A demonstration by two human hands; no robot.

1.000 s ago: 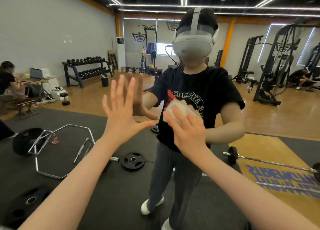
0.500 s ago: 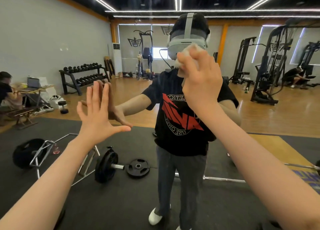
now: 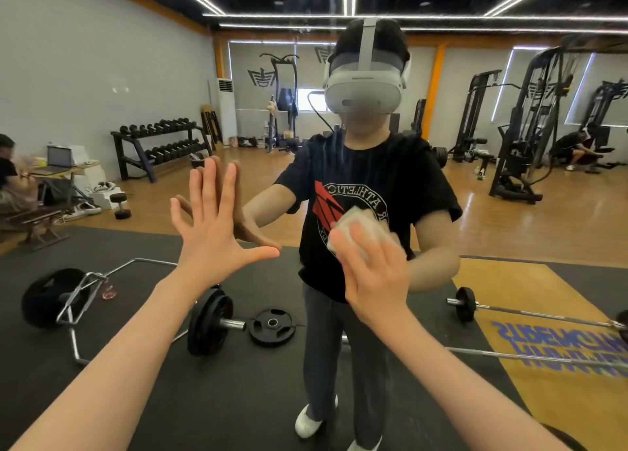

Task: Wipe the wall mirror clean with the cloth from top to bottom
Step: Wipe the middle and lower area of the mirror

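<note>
The wall mirror [image 3: 102, 76] fills the whole view and reflects a gym and me standing in front of it. My left hand [image 3: 210, 233] lies flat against the glass with its fingers spread, meeting its own reflection. My right hand [image 3: 377, 280] presses a wadded white cloth [image 3: 360, 222] on the glass at the chest height of my reflection, its fingers bent over the wad. The right hand is blurred by motion. Faint vertical streaks show on the glass above the cloth.
Everything else is reflection: a black mat with a hex bar [image 3: 85, 301], a barbell [image 3: 210, 321] and a loose weight plate [image 3: 272, 326], a dumbbell rack [image 3: 159, 144], cable machines [image 3: 530, 127], and seated people at the far left and right.
My right hand went up with the cloth from chest height to the reflected head, then swept back down to chest height. My left hand stayed flat on the glass.
</note>
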